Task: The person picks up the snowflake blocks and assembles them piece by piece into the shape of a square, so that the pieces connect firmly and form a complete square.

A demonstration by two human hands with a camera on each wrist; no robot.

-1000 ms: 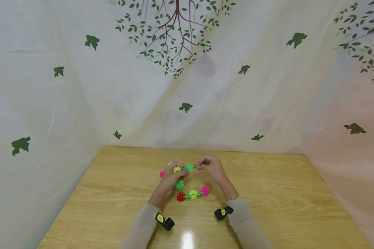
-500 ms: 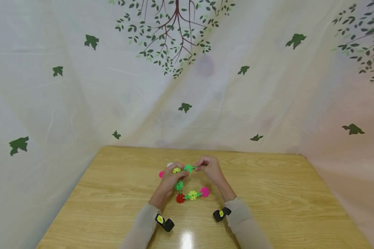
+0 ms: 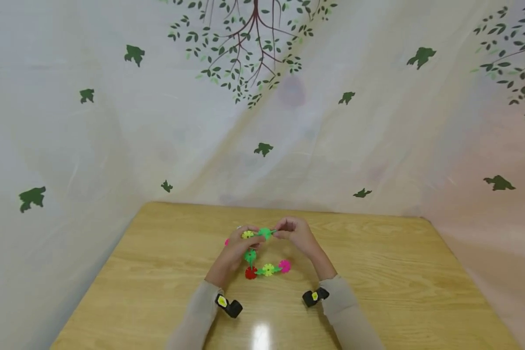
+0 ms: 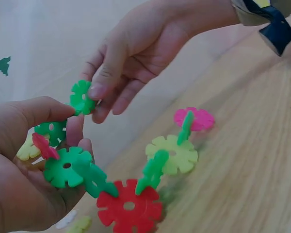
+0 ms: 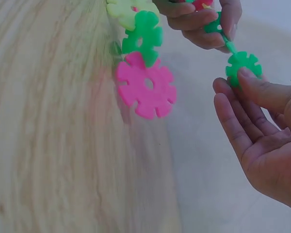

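My left hand (image 3: pixel 234 250) grips a chain of interlocking snowflake discs, thumb and fingers pinching a green disc (image 4: pixel 51 131). My right hand (image 3: pixel 299 236) pinches another green disc (image 5: pixel 243 67) by its edge, between thumb and fingertips. A thin green piece (image 5: pixel 230 44) joins that disc to the part held on the left. From the left palm the chain runs through a green disc (image 4: pixel 67 167), a red disc (image 4: pixel 129 206) and a pale yellow disc (image 4: pixel 172 154) to a pink disc (image 4: pixel 196 119). Upright green discs link these. The left fingers partly hide the chain's other side.
A wooden table (image 3: pixel 376 277) lies under both hands. Behind it hangs a pale cloth (image 3: pixel 192 126) printed with leaves and branches. Each wrist wears a black strap-on camera, one on the left (image 3: pixel 229 306), one on the right (image 3: pixel 315 297).
Both hands keep their pinch on the chain in nearly the same place. The lower end with the red, yellow and pink discs has shifted slightly left. The head view has moved a little.
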